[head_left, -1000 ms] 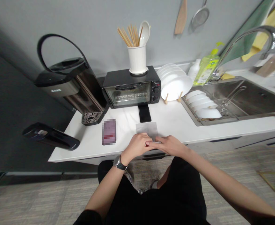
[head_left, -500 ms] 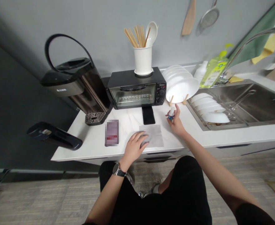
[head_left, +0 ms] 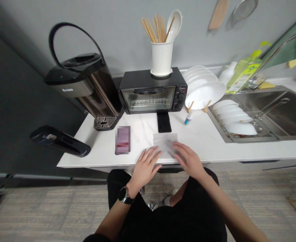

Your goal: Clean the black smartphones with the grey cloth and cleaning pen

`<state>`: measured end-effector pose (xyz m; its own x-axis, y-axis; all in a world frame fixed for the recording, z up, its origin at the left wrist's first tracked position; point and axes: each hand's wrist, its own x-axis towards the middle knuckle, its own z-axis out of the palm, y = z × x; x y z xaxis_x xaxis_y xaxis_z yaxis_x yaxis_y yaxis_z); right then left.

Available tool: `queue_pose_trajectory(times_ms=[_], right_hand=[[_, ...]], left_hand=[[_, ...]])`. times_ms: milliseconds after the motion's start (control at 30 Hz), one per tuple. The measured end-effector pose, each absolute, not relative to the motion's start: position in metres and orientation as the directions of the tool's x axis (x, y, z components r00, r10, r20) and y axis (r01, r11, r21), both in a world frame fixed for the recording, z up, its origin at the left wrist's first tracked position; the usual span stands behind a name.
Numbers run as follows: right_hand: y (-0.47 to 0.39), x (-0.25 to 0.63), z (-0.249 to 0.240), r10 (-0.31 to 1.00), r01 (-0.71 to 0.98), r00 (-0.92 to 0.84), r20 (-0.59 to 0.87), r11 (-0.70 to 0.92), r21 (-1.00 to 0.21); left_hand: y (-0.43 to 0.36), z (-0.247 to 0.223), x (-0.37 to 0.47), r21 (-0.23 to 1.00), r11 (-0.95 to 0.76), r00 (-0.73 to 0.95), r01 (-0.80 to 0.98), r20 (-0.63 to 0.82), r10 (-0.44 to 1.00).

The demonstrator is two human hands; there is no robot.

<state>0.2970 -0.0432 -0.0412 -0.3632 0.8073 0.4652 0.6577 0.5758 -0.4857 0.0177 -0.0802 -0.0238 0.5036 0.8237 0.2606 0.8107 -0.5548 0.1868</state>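
A thin, pale grey sheet (head_left: 165,139), maybe paper or cloth, lies flat near the counter's front edge. My left hand (head_left: 145,165), with a watch on its wrist, rests at the sheet's left front corner, fingers stretched out and nothing held. Over the sheet's right side hovers or rests my right hand (head_left: 188,159), its fingers apart and free; whether it touches is unclear. A small white bottle with a blue label (head_left: 188,119) stands behind and right of the sheet. Just behind the sheet lies a black phone (head_left: 164,122).
Behind stands a toaster oven (head_left: 150,97) topped by a white chopstick cup (head_left: 162,58). To its right are racked white plates (head_left: 205,95) and a sink (head_left: 295,117) with bowls. On the left are a dark drink dispenser (head_left: 84,90), a black cylindrical object (head_left: 60,141) and a blurred-out purple item (head_left: 123,139).
My right hand has let go of the small bottle, which now stands on the counter, and has moved down and toward the sheet. My left hand stays by the sheet's left side.
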Motion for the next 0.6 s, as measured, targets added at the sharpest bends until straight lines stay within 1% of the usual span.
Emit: queue_pose_trajectory(times_ms=[33, 67, 100, 167, 267, 367, 467, 533, 600], right_hand=[[-0.058, 0.29, -0.043, 0.772, 0.644, -0.479, 0.419, 0.633, -0.43], [-0.07, 0.284, -0.045, 0.741, 0.635, -0.551, 0.384, 0.671, -0.384], [-0.079, 0.28, -0.047, 0.732, 0.644, -0.571, 0.371, 0.68, -0.351], [-0.089, 0.278, -0.05, 0.742, 0.667, -0.56, 0.368, 0.667, -0.332], [-0.092, 0.286, -0.047, 0.758, 0.651, -0.538, 0.369, 0.651, -0.39], [-0.078, 0.299, -0.037, 0.803, 0.621, -0.427, 0.416, 0.595, -0.51], [-0.041, 0.307, -0.028, 0.837, 0.581, -0.314, 0.449, 0.543, -0.606], [-0.01, 0.306, -0.027, 0.836, 0.564, -0.318, 0.447, 0.546, -0.62], [0.016, 0.302, -0.03, 0.824, 0.562, -0.351, 0.444, 0.565, -0.604]], left_hand=[[-0.087, -0.027, 0.019, 0.154, -0.541, 0.498, 0.827, 0.246, 0.832], [-0.093, -0.03, 0.021, 0.128, -0.527, 0.49, 0.84, 0.235, 0.839], [-0.099, -0.033, 0.023, 0.109, -0.513, 0.481, 0.851, 0.228, 0.847], [-0.111, -0.037, 0.026, 0.092, -0.494, 0.466, 0.864, 0.221, 0.857], [-0.12, -0.035, 0.03, 0.129, -0.475, 0.438, 0.871, 0.237, 0.867], [-0.107, -0.022, 0.036, 0.249, -0.454, 0.384, 0.856, 0.282, 0.879], [-0.061, -0.005, 0.053, 0.352, -0.428, 0.318, 0.833, 0.329, 0.889], [-0.017, 0.003, 0.073, 0.378, -0.367, 0.239, 0.85, 0.345, 0.908], [0.026, 0.006, 0.097, 0.396, -0.235, 0.135, 0.887, 0.264, 0.955]])
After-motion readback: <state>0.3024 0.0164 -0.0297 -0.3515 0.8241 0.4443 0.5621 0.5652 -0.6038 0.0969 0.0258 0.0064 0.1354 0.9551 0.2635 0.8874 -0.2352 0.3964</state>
